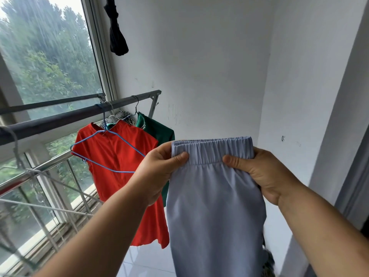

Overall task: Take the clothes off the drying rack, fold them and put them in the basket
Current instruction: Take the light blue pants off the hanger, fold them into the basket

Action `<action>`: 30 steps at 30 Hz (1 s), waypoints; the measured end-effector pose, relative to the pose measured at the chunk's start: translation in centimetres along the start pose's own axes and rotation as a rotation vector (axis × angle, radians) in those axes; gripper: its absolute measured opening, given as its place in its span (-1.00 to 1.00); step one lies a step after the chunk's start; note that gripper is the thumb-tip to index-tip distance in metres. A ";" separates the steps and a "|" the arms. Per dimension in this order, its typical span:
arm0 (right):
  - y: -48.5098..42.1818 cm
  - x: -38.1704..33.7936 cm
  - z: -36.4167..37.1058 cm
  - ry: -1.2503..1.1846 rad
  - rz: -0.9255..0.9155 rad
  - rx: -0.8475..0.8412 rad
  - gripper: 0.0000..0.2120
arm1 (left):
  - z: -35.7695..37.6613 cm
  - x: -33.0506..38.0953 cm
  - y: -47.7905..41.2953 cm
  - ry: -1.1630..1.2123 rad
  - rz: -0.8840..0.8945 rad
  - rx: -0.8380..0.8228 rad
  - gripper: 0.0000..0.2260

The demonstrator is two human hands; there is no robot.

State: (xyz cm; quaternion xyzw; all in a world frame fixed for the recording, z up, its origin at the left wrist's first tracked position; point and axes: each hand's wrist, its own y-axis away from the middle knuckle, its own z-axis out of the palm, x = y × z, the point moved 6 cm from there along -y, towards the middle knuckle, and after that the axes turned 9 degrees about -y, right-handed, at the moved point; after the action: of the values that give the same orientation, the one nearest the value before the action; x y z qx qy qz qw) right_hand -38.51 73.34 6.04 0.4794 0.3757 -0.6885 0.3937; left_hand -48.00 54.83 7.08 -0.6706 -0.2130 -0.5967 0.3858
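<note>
I hold up light blue trousers [213,206] by their elastic waistband in front of me. My left hand [159,172] pinches the waistband's left end, thumb on the front. My right hand [259,174] pinches the right end the same way. The trousers hang straight down between my arms. On the drying rack's dark bar [79,114] at the left hang a red top [121,176] on a blue wire hanger [111,152], a green garment [157,130] behind it, and a black-and-white patterned piece [121,116]. No basket is in view.
A large window [44,56] with a metal railing [36,172] fills the left side. A black garment [116,33] hangs high near the window frame. White walls stand ahead and to the right. White floor tiles [147,260] show below, with something dark at the lower right.
</note>
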 end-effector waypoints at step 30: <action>9.3 0.9 -1.5 -0.042 -0.032 0.236 -0.66 | 2.9 -2.5 4.1 -0.012 0.082 -0.124 -0.84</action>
State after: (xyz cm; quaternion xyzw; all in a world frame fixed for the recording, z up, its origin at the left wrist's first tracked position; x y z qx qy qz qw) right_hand -29.81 70.76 3.47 0.5018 0.2912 -0.7441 0.3311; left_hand -43.65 55.00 3.60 -0.7050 -0.1504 -0.5884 0.3662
